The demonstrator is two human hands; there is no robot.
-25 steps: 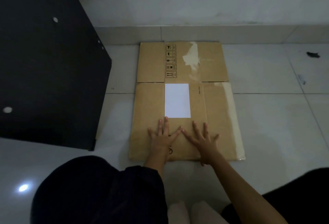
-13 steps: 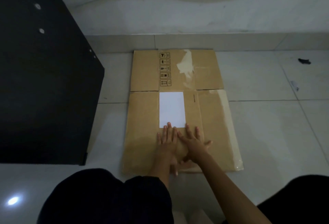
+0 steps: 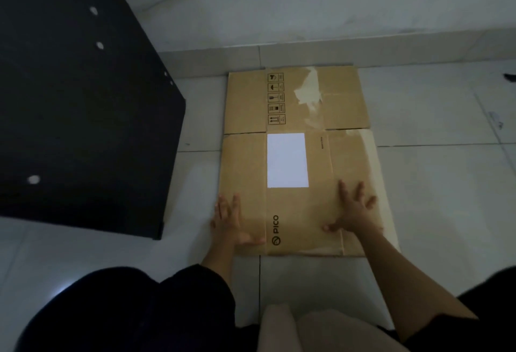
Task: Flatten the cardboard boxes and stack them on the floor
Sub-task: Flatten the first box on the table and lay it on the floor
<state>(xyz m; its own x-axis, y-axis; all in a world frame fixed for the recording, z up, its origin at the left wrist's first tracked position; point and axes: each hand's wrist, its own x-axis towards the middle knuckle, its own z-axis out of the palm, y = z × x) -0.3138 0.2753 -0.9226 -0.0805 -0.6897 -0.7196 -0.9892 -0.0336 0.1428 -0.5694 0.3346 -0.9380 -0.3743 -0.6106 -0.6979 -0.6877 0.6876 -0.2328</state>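
A flattened brown cardboard box (image 3: 301, 212) lies on the white tiled floor in front of me, with a white label (image 3: 287, 160) in its middle and a PICO logo near its front edge. A second flattened box (image 3: 343, 100) with handling symbols and torn tape lies behind it, against the wall. My left hand (image 3: 229, 220) presses flat on the near box's front left corner, its fingers straight. My right hand (image 3: 354, 209) presses flat on the front right part, with the fingers spread.
A large black panel (image 3: 78, 117) with white dots stands at the left, close to the boxes. A skirting and a white wall (image 3: 307, 10) with a cable run behind. Bare tiles extend to the right. My dark-clothed knees fill the bottom edge.
My two hands were together at the middle of the near box's front; they have slid apart, the left to the left corner and the right toward the right side. The logo now shows.
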